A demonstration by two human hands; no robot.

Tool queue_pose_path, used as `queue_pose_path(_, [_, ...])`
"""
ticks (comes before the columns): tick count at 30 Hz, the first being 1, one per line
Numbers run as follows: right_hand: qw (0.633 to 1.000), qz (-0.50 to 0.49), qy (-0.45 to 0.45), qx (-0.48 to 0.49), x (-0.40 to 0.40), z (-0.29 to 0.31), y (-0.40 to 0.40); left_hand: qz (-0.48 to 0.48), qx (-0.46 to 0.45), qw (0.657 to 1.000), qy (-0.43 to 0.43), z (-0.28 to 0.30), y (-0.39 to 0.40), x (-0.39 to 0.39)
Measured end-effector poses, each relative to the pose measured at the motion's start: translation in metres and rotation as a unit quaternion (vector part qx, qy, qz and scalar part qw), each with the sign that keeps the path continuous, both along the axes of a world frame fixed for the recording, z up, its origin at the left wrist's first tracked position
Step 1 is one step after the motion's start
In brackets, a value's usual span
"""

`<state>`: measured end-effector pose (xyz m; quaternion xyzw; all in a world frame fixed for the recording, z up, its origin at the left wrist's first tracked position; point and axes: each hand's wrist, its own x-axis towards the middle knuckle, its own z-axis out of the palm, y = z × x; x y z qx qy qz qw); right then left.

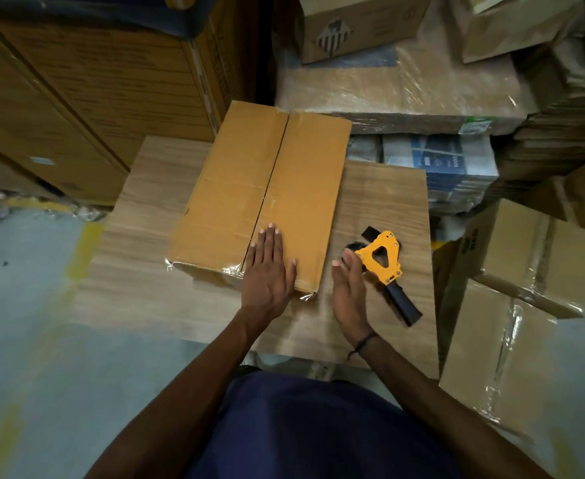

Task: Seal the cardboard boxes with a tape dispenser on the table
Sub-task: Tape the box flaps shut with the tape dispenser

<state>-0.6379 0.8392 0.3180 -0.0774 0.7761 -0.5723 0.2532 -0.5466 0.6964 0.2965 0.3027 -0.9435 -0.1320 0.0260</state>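
Wooden table (152, 188) bears a closed cardboard box (266, 198), tape dispenser (382, 262) beside.

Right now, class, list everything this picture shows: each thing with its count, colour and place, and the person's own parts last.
cardboard box: one, tan, on the table, top flaps closed.
tape dispenser: one, yellow with dark handle, on the table right of the box.
table: one, light wood grain, centre.
stacked cartons: several, brown, far left.
wrapped boxes: several, brown under clear film, right.
flattened cardboard: a wrapped stack, behind the table.
left hand: flat on the box's near end.
right hand: open, beside the dispenser.
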Motion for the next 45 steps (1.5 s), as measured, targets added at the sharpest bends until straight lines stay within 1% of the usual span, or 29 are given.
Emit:
queue_pose_path(1, [0.998,-0.011,-0.058,-0.01,0.011,0.006,-0.015,-0.001,0.002,1.0,-0.004,0.001,-0.001,0.0])
queue_pose_path(2, [0.995,-0.021,-0.096,-0.021,0.019,0.011,-0.029,-0.003,0.005,1.0,-0.01,0.003,-0.002,-0.001])
queue_pose_path(4, [0.99,-0.045,-0.128,-0.048,0.028,0.009,-0.047,-0.013,0.01,1.0,-0.019,0.005,-0.004,-0.001])
queue_pose_path(6, [0.979,-0.101,-0.156,-0.081,0.026,-0.004,-0.057,-0.028,0.018,0.999,-0.025,0.006,-0.007,0.0])
queue_pose_path(7, [0.971,-0.128,-0.178,-0.093,0.023,-0.013,-0.058,-0.034,0.021,0.999,-0.027,0.006,-0.009,0.0])
queue_pose_path(8, [0.959,-0.143,-0.211,-0.123,0.015,-0.035,-0.054,-0.039,0.023,0.999,-0.028,0.006,-0.01,0.0])
queue_pose_path(9, [0.951,-0.143,-0.236,-0.14,0.005,-0.065,-0.048,-0.044,0.025,0.998,-0.029,0.005,-0.012,0.001])
queue_pose_path(10, [0.954,-0.133,-0.233,-0.134,0.0,-0.08,-0.044,-0.051,0.028,0.998,-0.03,0.005,-0.013,0.002])
queue_pose_path(11, [0.963,-0.125,-0.206,-0.119,-0.003,-0.081,-0.042,-0.058,0.029,0.997,-0.03,0.005,-0.014,0.002])
queue_pose_path(12, [0.979,-0.115,-0.149,-0.078,0.001,-0.067,-0.044,-0.071,0.032,0.997,-0.028,0.004,-0.017,0.004])
queue_pose_path(13, [0.992,-0.105,-0.063,-0.022,0.009,-0.039,-0.049,-0.088,0.031,0.995,-0.024,0.004,-0.022,0.008])
queue_pose_path(14, [0.995,-0.084,0.044,0.029,0.016,-0.016,-0.054,-0.109,0.025,0.993,-0.02,0.003,-0.028,0.011])
queue_pose_path(15, [0.986,-0.054,0.142,0.061,0.022,-0.009,-0.054,-0.135,0.018,0.99,-0.018,0.002,-0.036,0.016])
queue_pose_path(16, [0.97,-0.012,0.227,0.092,0.026,-0.008,-0.054,-0.166,0.008,0.986,-0.021,0.0,-0.044,0.02])
queue_pose_path(17, [0.949,0.04,0.289,0.122,0.029,-0.012,-0.054,-0.203,-0.008,0.979,-0.027,-0.002,-0.053,0.024])
queue_pose_path(18, [0.925,0.093,0.331,0.16,0.031,-0.018,-0.055,-0.243,-0.03,0.969,-0.035,-0.004,-0.062,0.029])
queue_pose_path(20, [0.867,0.172,0.395,0.251,0.033,-0.03,-0.055,-0.326,-0.072,0.942,-0.047,-0.009,-0.082,0.036])
queue_pose_path(21, [0.837,0.197,0.42,0.291,0.031,-0.035,-0.055,-0.361,-0.09,0.927,-0.046,-0.011,-0.092,0.039])
queue_pose_path(22, [0.818,0.21,0.434,0.315,0.029,-0.036,-0.054,-0.39,-0.104,0.914,-0.04,-0.011,-0.104,0.042])
queue_pose_path(24, [0.795,0.223,0.452,0.337,0.025,-0.038,-0.052,-0.429,-0.123,0.895,-0.031,-0.01,-0.127,0.046])
queue_pose_path(27, [0.775,0.231,0.479,0.34,0.022,-0.041,-0.049,-0.448,-0.143,0.882,-0.027,-0.009,-0.163,0.058])
queue_pose_path(30, [0.779,0.218,0.486,0.33,0.021,-0.042,-0.048,-0.451,-0.158,0.879,-0.011,-0.011,-0.198,0.075])
queue_pose_path(32, [0.795,0.198,0.481,0.312,0.022,-0.042,-0.049,-0.443,-0.155,0.883,0.008,-0.012,-0.216,0.085])
queue_pose_path(34, [0.834,0.154,0.462,0.259,0.025,-0.043,-0.053,-0.429,-0.129,0.894,0.031,-0.013,-0.226,0.091])
queue_pose_path(37, [0.901,0.0,0.397,0.178,0.035,-0.047,-0.067,-0.393,-0.066,0.916,0.056,-0.019,-0.227,0.097])
queue_pose_path(39, [0.928,-0.121,0.321,0.146,0.042,-0.049,-0.077,-0.3,-0.005,0.949,0.093,-0.02,-0.217,0.099])
queue_pose_path(41, [0.938,-0.203,0.258,0.111,0.047,-0.049,-0.084,-0.179,0.054,0.969,0.162,-0.021,-0.204,0.101])
queue_pose_path(43, [0.94,-0.24,0.225,0.087,0.049,-0.047,-0.088,-0.093,0.086,0.966,0.226,-0.021,-0.191,0.101])
queue_pose_path(45, [0.94,-0.283,0.181,0.054,0.046,-0.041,-0.092,-0.04,0.104,0.959,0.26,-0.02,-0.183,0.1])
